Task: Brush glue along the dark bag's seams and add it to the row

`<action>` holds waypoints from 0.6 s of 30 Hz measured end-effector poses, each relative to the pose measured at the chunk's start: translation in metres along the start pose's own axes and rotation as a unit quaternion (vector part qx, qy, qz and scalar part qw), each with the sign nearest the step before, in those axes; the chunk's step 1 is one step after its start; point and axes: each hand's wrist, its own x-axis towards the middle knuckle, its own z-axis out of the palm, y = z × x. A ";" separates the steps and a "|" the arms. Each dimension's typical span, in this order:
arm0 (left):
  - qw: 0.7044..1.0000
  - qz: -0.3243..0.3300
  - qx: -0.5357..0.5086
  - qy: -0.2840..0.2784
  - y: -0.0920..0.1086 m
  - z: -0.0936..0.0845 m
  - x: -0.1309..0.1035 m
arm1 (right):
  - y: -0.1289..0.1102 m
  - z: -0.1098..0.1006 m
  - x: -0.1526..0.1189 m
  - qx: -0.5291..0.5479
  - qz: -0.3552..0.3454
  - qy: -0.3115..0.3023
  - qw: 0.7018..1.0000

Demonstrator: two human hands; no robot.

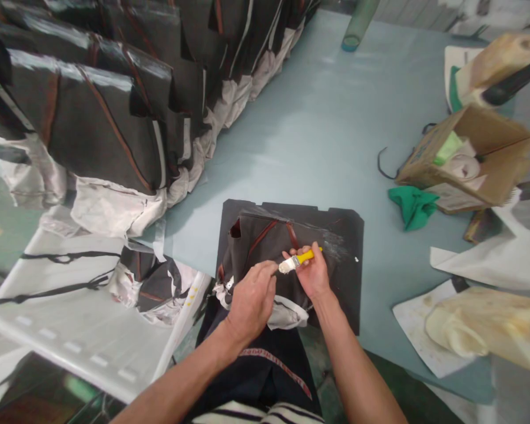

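Apparently brushing step: right hand [314, 275] clamped on yellow-handled paintbrush [297, 259] above dark-grey fabric bag [274, 242] at near edge of pale-blue desk [318, 129]; left hand [252, 297] beside white-coated bristles [285, 267], grip unclear. Next stroke likely needs bag steadied.

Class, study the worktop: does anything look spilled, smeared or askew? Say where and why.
Whitish smears mark the dark board near the bag's upper right corner, with a white fleck farther right. They stand out against the dark surface; the white-coated brush in the right hand may be the source.
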 end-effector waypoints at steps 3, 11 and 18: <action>0.999 -0.024 0.024 0.006 -0.012 0.038 -0.004 | 0.000 0.001 0.001 0.004 0.002 -0.008 1.000; 0.997 -0.015 0.075 -0.012 -0.047 0.083 0.026 | 0.001 0.001 0.006 0.017 0.009 -0.021 1.000; 0.992 0.010 0.122 0.004 -0.010 0.055 0.005 | 0.001 0.000 0.009 0.035 0.010 -0.021 0.999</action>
